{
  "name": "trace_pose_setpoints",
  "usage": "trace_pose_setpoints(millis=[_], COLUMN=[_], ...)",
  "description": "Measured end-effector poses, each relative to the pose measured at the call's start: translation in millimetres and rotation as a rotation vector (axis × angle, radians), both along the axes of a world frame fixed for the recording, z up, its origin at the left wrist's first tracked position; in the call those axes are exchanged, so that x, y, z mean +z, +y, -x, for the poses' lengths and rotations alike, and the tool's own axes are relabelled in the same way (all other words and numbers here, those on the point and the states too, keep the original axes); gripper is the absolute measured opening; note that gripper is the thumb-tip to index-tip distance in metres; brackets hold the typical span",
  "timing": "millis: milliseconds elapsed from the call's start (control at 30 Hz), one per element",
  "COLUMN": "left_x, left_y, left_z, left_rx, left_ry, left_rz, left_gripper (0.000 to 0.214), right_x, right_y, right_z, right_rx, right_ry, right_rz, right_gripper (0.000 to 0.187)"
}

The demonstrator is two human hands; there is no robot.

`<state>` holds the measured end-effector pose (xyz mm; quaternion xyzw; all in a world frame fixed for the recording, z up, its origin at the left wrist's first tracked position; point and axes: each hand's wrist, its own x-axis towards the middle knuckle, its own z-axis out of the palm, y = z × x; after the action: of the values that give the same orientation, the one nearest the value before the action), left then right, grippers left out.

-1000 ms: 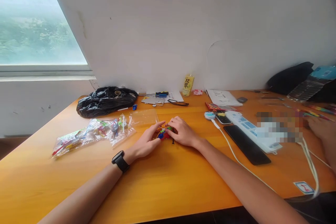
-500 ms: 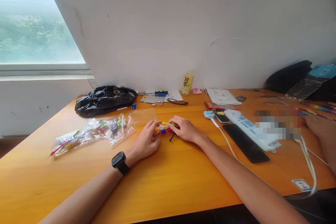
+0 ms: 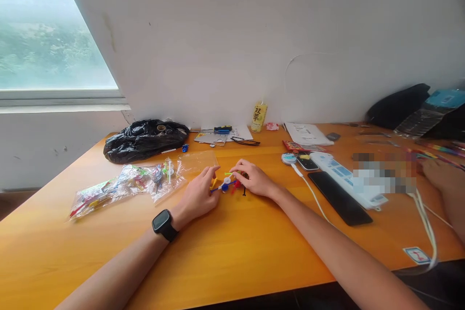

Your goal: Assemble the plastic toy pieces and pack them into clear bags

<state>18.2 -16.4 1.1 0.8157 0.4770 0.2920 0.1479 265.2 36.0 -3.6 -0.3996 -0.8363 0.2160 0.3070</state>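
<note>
A small cluster of coloured plastic rod-and-connector pieces (image 3: pixel 228 184) lies on the orange table (image 3: pixel 232 252) between my hands. My left hand (image 3: pixel 199 193), with a black watch (image 3: pixel 164 224) on the wrist, rests beside the pieces with fingers curled and fingertips pinching at them. My right hand (image 3: pixel 254 179) is curled over the pieces from the right and pinches them too. Clear plastic bags of more coloured parts (image 3: pixel 127 181) lie left of my left hand.
A black plastic bag (image 3: pixel 143 138), a yellow drink carton (image 3: pixel 259 116), papers and a screwdriver line the wall. A black phone (image 3: pixel 339 197), a white power strip (image 3: pixel 345 177) and cables lie on the right. Another person's hand (image 3: pixel 441 174) rests at the far right.
The pieces between my fingers have been spread apart, with a blue rod and white connector now showing. Both hands stayed in nearly the same place.
</note>
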Motion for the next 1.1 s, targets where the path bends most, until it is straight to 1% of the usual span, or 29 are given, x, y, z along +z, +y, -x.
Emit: trace_pose_setpoints(millis=[100,267,367,467,633,733,833,900,1000,1067,1100], left_x=[-4.7,-5.9,-7.5,-9.8,-9.4,-8.3,-8.2,-8.1,-6.8,-5.8,-5.4], left_y=[2.2,0.5,0.6,2.8,6.1,6.7,7.7,8.7,9.8,9.2,8.4], left_z=[-1.5,-7.8,-8.8,-7.6,-5.9,-4.5,-2.5,-1.7,-1.6,-2.5,-3.1], left_rx=[0.004,-0.132,-0.16,-0.14,-0.075,-0.036,0.014,0.055,0.094,0.06,0.027], left_ry=[-0.06,-0.154,-0.188,-0.207,-0.188,-0.144,-0.137,-0.163,-0.208,-0.207,-0.2], left_rz=[-0.027,-0.034,-0.038,-0.034,-0.034,-0.054,-0.032,-0.044,-0.134,-0.195,-0.214], left_gripper=[0.06,0.047,0.043,0.037,0.023,0.023,0.029,0.033,0.033,0.033,0.034], right_x=[-0.7,0.8,1.1,-0.7,-2.3,1.0,6.1,9.6,14.6,17.1,17.9], right_y=[1.7,1.1,0.4,1.1,4.1,5.2,4.5,2.3,-4.1,-9.3,-11.7], right_z=[-0.6,0.3,0.5,0.2,-2.2,-5.1,-6.1,-4.4,1.9,7.0,9.4], right_rx=[-0.031,-0.022,-0.006,-0.014,-0.13,-0.209,-0.264,-0.257,-0.179,-0.1,-0.061], right_ry=[0.005,0.01,0.019,0.027,-0.023,-0.084,-0.119,-0.1,-0.053,-0.041,-0.045], right_rz=[-0.002,-0.006,0.006,0.015,-0.015,-0.077,-0.186,-0.255,-0.306,-0.314,-0.311], right_gripper=[0.02,0.02,0.017,0.014,0.009,0.008,0.01,0.013,0.024,0.03,0.029])
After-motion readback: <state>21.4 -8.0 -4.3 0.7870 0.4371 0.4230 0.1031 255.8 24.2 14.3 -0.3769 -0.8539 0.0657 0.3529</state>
